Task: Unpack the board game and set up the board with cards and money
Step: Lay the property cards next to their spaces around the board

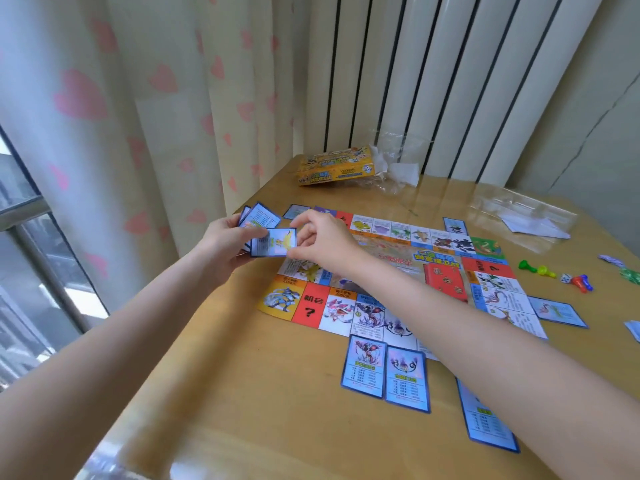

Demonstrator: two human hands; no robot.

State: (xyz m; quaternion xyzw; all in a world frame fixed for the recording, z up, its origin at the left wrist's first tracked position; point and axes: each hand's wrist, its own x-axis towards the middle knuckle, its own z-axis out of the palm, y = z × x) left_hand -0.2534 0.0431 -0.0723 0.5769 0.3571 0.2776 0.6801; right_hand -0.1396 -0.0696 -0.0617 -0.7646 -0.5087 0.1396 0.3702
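Observation:
The colourful game board (pixel 384 271) lies flat on the wooden table (pixel 263 403). My left hand (pixel 221 247) grips a fanned stack of blue-bordered cards (pixel 260 216) above the board's left edge. My right hand (pixel 325 244) pinches one blue card (pixel 273 242) at its right end, just in front of the stack. Two blue cards (pixel 386 372) lie side by side below the board, another (pixel 488 420) lower right, one (pixel 557 311) at the right edge, two at the top. A red card deck (pixel 445 282) sits on the board.
The yellow game box (pixel 336 168) and crumpled clear wrapping (pixel 398 164) lie at the table's far edge by the radiator. A clear plastic bag (pixel 526 220) lies far right. Coloured pawns and a die (pixel 561 275) and paper money (pixel 623 268) sit right of the board. A curtain hangs left.

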